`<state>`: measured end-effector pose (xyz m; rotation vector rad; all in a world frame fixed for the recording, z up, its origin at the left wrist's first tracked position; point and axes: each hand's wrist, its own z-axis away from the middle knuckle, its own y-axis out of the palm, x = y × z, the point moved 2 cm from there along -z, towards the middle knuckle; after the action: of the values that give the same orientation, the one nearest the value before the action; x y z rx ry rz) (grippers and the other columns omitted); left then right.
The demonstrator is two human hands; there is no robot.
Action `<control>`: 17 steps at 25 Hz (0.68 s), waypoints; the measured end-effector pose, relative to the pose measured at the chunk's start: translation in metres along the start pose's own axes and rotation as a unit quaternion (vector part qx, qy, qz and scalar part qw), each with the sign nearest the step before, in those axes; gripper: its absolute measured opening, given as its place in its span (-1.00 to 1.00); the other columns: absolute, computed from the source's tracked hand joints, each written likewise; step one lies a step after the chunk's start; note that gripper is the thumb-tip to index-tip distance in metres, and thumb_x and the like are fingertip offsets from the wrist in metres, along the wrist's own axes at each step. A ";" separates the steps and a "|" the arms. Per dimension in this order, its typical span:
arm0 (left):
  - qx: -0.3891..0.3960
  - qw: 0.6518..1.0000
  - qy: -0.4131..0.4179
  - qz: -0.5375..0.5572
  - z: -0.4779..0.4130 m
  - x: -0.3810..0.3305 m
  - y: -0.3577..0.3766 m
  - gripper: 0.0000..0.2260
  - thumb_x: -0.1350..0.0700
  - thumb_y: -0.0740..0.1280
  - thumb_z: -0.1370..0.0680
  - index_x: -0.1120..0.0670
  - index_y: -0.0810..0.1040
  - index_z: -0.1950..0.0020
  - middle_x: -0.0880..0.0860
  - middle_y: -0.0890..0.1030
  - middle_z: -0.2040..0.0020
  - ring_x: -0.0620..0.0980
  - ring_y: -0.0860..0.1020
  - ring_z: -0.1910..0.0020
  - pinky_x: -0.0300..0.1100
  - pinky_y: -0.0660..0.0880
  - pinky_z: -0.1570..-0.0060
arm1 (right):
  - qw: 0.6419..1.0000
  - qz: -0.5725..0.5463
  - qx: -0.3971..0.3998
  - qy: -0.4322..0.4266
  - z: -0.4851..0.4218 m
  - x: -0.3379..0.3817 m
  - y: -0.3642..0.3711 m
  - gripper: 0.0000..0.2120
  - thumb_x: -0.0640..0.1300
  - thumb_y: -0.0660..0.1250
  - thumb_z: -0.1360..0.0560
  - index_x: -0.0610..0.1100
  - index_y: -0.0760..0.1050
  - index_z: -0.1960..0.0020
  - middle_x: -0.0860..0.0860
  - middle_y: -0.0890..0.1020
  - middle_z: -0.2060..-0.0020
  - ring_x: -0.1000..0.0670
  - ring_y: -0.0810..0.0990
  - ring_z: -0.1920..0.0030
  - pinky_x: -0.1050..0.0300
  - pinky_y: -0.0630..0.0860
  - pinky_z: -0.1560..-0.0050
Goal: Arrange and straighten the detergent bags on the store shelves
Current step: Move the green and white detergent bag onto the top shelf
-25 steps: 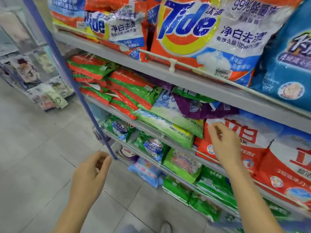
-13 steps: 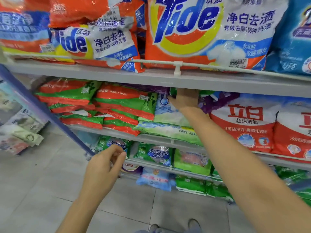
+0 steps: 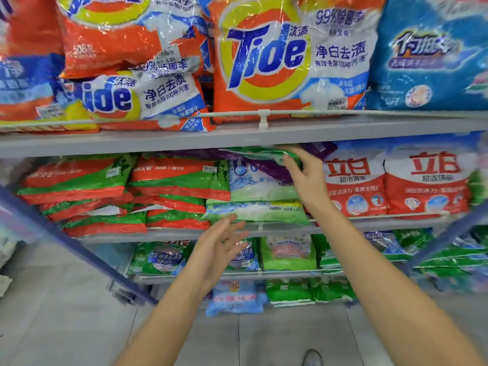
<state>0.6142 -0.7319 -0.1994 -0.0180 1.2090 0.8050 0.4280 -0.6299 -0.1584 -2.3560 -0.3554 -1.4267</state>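
My right hand (image 3: 307, 178) reaches into the middle shelf and grips the edge of a green detergent bag (image 3: 261, 153) lying on top of a purple bag (image 3: 274, 169). Under these lie pale blue-green bags (image 3: 257, 211). My left hand (image 3: 219, 249) hovers open, fingers spread, just below the front edge of that stack, holding nothing. Stacks of red-and-green bags (image 3: 174, 180) fill the shelf's left part. Two red-and-white bags (image 3: 427, 186) stand upright on the right.
Large orange Tide bags (image 3: 285, 59) and a blue bag (image 3: 433, 54) stand on the upper shelf behind a white rail (image 3: 264, 117). Green bags (image 3: 287, 254) fill the lower shelves. A blue bag (image 3: 235, 299) sticks out near the floor. A blue upright post (image 3: 79, 249) slants at left.
My right hand has come out from deep under the upper shelf and now grips the green bag's edge. My left hand rose toward the middle shelf and spread its fingers. The view moved closer.
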 end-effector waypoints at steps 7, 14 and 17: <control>0.011 0.970 -0.088 0.225 -0.051 0.000 0.048 -0.40 -0.26 0.11 -0.52 0.22 0.48 -0.23 0.25 0.64 -0.01 0.18 0.60 0.00 0.07 0.46 -0.01 | 0.946 0.126 0.299 -0.007 0.087 0.003 -0.003 -0.63 -0.24 0.39 -0.42 -0.14 0.53 -0.22 0.06 0.49 -0.27 0.13 0.37 -0.33 0.23 0.27 -0.38; -0.073 0.995 0.043 0.050 -0.052 0.006 0.042 -0.23 0.00 0.47 -0.40 -0.04 0.12 -0.49 -0.02 0.29 -0.45 0.06 0.28 -0.43 0.18 0.18 -0.40 | 0.973 -0.015 0.087 0.212 0.111 0.005 -0.034 -0.79 -0.24 0.25 -0.53 0.02 0.52 -0.07 0.05 0.55 -0.17 0.03 0.54 -0.13 0.21 0.53 -0.08; 0.008 0.964 0.221 -0.148 -0.020 0.004 0.071 -0.62 0.19 0.34 -0.52 -0.10 0.40 -0.27 -0.24 0.55 -0.19 -0.23 0.48 -0.22 -0.26 0.38 -0.25 | 0.888 -0.257 -0.026 0.381 0.106 0.001 -0.049 -0.74 0.03 0.14 -0.58 -0.06 0.43 -0.17 -0.11 0.52 -0.17 -0.09 0.57 -0.03 0.03 0.60 0.10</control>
<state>0.5592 -0.6864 -0.1827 -0.3745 1.5869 0.5388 0.4940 -0.5395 -0.1937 -1.5790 -0.7387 -2.4749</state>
